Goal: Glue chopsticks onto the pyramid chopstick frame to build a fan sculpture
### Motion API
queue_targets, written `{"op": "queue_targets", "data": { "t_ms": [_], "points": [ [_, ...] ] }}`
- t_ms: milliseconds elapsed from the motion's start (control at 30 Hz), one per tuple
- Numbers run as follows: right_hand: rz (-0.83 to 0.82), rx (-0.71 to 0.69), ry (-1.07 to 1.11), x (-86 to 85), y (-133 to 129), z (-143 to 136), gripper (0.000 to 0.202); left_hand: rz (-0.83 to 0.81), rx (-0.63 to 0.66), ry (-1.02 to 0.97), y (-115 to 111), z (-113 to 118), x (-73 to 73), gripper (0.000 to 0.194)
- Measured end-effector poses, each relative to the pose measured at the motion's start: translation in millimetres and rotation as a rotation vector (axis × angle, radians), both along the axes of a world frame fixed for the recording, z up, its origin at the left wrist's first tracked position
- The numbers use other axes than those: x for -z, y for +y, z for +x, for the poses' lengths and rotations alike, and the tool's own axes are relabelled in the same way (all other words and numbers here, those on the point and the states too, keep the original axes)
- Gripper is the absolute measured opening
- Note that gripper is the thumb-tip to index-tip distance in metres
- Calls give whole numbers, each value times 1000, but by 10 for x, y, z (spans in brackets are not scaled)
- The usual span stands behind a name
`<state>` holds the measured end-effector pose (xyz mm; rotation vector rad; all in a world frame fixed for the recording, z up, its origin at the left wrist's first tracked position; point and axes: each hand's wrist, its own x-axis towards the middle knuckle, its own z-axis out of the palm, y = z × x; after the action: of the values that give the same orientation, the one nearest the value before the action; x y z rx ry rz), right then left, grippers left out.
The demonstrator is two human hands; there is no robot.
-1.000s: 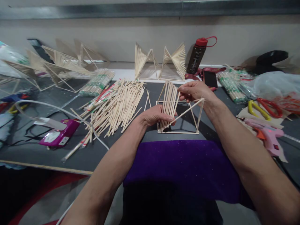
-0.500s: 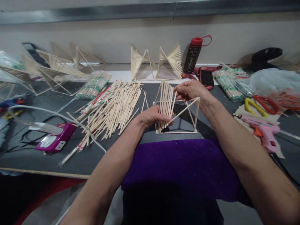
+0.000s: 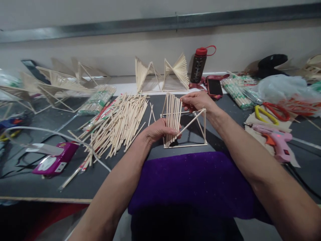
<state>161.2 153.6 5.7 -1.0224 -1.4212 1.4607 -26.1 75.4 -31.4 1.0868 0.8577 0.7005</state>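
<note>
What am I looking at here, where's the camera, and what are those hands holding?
There's no machine: these are a person's bare hands, seen by one camera worn on their head, looking forward and down. The left hand grips a slanted row of thin sticks on an open stick frame. The right hand has its fingertips at the row's upper right edge; its exact grip is unclear. On the dark table lie a pile of loose sticks and a pink glue gun.
</note>
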Motion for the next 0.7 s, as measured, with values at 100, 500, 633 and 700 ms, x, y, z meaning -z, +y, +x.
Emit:
{"op": "queue_targets", "data": {
  "t_ms": [100, 500, 633, 700],
  "points": [
    [25, 6, -33, 23, 16, 3, 5, -2, 1, -5, -5, 4, -3, 34],
    [205, -66, -165, 101, 137, 67, 16, -1, 0, 4, -7, 3, 11, 35],
    [178, -82, -144, 83, 120, 59, 15, -8, 4, -4, -9, 11, 6, 33],
    [152, -84, -140, 69, 102, 53, 14, -11, 2, -4, -6, 13, 7, 32]
  ]
}}
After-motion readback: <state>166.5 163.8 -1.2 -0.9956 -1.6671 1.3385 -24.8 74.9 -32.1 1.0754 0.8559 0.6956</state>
